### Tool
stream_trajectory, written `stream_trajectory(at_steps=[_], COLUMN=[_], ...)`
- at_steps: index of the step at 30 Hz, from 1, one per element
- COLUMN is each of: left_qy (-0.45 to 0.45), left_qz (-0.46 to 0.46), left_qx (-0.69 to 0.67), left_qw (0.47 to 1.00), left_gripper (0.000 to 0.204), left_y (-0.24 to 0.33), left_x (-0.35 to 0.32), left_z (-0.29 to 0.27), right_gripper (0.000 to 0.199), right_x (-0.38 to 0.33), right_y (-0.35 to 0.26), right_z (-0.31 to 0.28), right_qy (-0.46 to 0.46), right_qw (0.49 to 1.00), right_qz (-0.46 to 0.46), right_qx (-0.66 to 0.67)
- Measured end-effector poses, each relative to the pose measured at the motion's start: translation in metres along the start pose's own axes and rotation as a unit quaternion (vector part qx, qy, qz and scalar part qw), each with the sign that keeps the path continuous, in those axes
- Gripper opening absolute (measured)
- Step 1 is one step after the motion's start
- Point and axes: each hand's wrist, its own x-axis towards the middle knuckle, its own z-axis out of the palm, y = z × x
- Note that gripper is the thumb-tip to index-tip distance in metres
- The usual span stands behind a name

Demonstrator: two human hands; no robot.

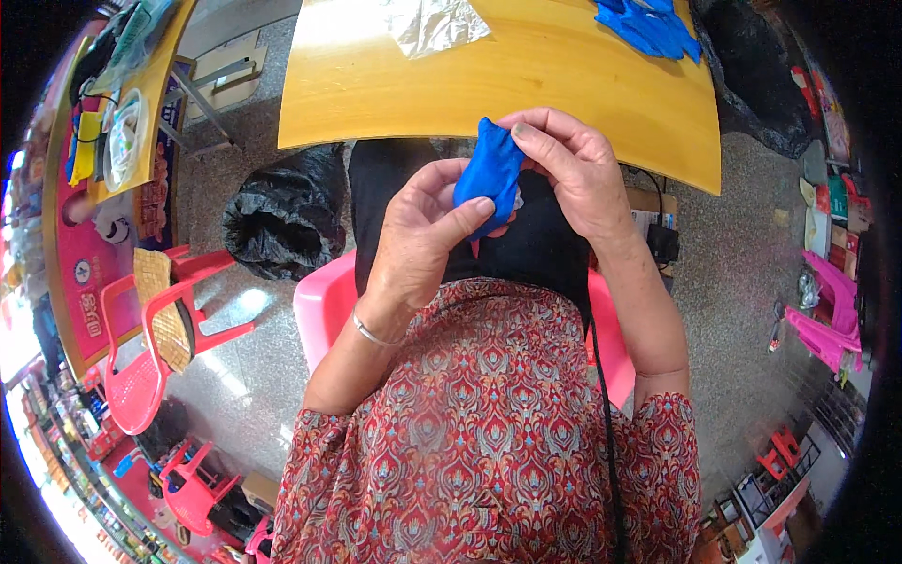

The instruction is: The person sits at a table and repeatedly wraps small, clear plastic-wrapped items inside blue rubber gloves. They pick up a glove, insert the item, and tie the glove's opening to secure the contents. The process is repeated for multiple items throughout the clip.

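A small bright blue piece of cloth (490,174), folded or gathered into a narrow shape, is held up over my lap just off the table's near edge. My left hand (434,211) grips its lower part, the thumb pressed across the front and the fingers behind. At its upper right edge, my right hand (568,164) pinches the cloth between thumb and fingers. Some right fingertips are hidden behind the cloth. More blue cloth pieces (648,28) lie in a loose heap at the table's far right.
The yellow table (507,85) stands in front of me, with a clear plastic bag (434,26) on it. An open black bag (287,214) is on the floor to the left, another black bag (756,75) at the far right. Left stand a side table (155,122) and a red chair (141,381).
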Motion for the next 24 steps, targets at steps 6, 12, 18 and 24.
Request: stream_trajectory(at_steps=[6,12,18,24], left_qy=[-0.027,-0.018,-0.004,-0.030], left_qz=[-0.025,-0.076,-0.096,-0.052], left_qx=[0.041,-0.027,-0.063,-0.084], left_qw=[0.998,0.997,0.993,0.995], left_gripper=[0.041,0.039,0.037,0.038], left_y=[0.002,-0.004,0.000,0.011], left_x=[0.002,0.005,0.006,0.009], left_z=[0.001,0.001,-0.008,-0.018], right_gripper=[0.022,0.022,0.030,0.049], right_x=[0.005,0.006,0.004,0.001], right_y=[-0.007,0.012,0.004,-0.005], right_z=[0.001,-0.006,-0.010,-0.012], right_qy=[-0.030,0.031,0.017,-0.111], right_qw=[0.993,0.999,0.995,0.966], right_qz=[-0.014,0.013,0.001,-0.137], right_qx=[-0.110,-0.040,-0.094,-0.189])
